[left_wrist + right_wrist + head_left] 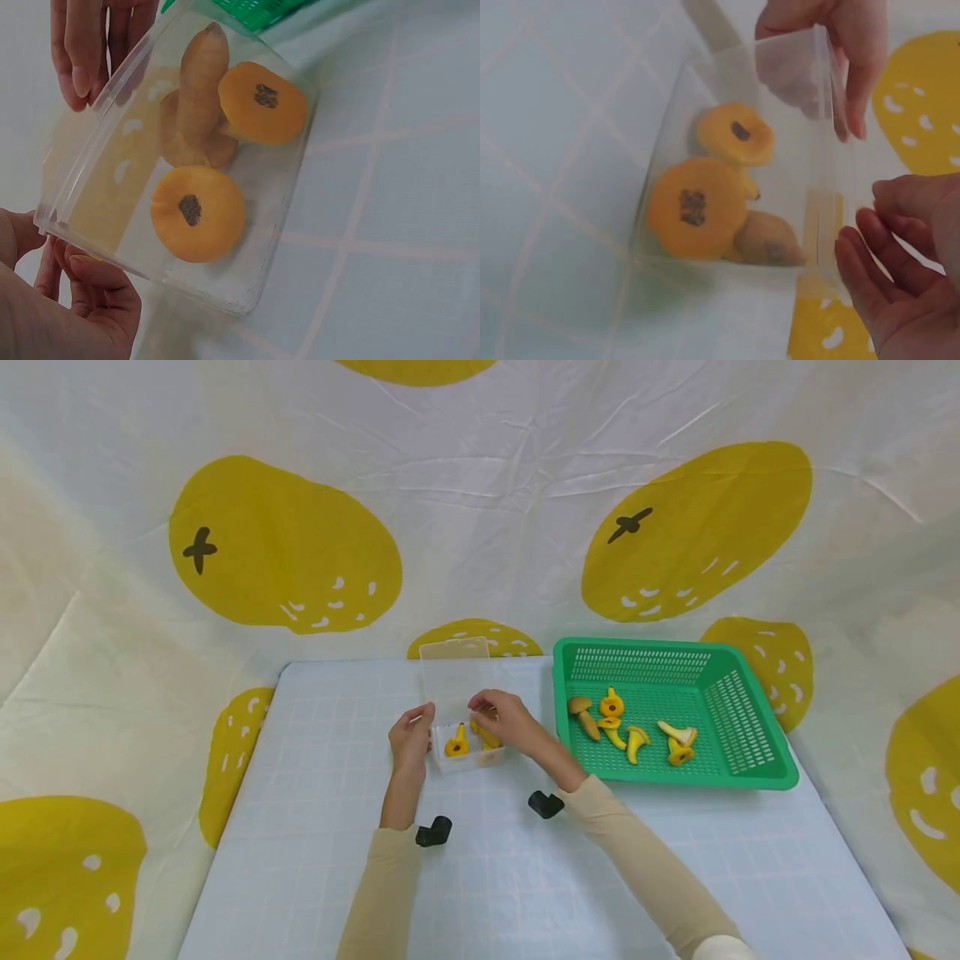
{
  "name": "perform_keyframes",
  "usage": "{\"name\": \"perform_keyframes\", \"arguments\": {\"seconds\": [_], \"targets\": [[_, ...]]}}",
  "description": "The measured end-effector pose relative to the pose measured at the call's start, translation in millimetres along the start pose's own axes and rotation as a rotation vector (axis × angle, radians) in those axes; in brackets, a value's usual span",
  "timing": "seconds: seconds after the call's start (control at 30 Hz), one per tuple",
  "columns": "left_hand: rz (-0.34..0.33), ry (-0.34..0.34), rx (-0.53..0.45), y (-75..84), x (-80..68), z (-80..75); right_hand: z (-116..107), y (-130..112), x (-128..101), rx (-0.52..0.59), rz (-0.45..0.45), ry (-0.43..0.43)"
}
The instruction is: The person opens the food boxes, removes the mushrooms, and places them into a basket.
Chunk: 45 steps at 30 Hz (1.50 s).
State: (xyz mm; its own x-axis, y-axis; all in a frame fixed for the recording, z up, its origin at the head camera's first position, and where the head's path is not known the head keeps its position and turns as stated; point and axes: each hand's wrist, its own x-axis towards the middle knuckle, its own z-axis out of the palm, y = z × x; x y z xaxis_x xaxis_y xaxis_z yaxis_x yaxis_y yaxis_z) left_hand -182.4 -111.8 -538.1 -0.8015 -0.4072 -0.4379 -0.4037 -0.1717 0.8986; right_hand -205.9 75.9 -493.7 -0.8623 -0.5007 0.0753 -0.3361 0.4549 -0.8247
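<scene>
Pinching the left side of the clear plastic box (468, 762) with the left hand (409, 739); reaching over its right rim with a loosely bent, empty right hand (506, 722). Standing left of the green basket (637, 645), containing two yellow mushrooms (198, 232) and a brown mushroom (199, 97).

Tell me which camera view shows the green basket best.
The head view: it shows nearly the whole green basket, with mushrooms inside. The left wrist view catches only a piece at its top edge; the right wrist view shows none of it.
</scene>
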Motion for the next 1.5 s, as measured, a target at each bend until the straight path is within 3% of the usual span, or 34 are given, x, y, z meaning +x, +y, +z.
{"name": "perform_keyframes", "arguments": {"seconds": [0.4, 0.7, 0.93, 1.13, 1.37, 1.5], "targets": [[0.034, -0.014, -0.051, -2.0, -1.8, -0.5, 22, -15, 13, -0.329, 0.142, -0.222], [0.034, -0.012, -0.045, -1.0, -3.1, 0.7, 28, -19, 14, -0.600, 0.064, -0.233], [0.038, -0.010, -0.052, -1.9, -3.1, -0.4, 31, -19, 17, -0.549, 0.120, -0.290], [0.041, -0.011, -0.052, -2.3, -2.9, -0.6, 32, -19, 20, -0.529, 0.059, -0.311], [0.069, -0.017, -0.087, -3.2, -2.3, -1.1, 27, -16, 17, -0.325, 0.033, -0.385], [0.084, -0.021, -0.102, -1.9, -2.6, -1.6, 28, -13, 19, -0.264, 0.024, -0.397]]}}
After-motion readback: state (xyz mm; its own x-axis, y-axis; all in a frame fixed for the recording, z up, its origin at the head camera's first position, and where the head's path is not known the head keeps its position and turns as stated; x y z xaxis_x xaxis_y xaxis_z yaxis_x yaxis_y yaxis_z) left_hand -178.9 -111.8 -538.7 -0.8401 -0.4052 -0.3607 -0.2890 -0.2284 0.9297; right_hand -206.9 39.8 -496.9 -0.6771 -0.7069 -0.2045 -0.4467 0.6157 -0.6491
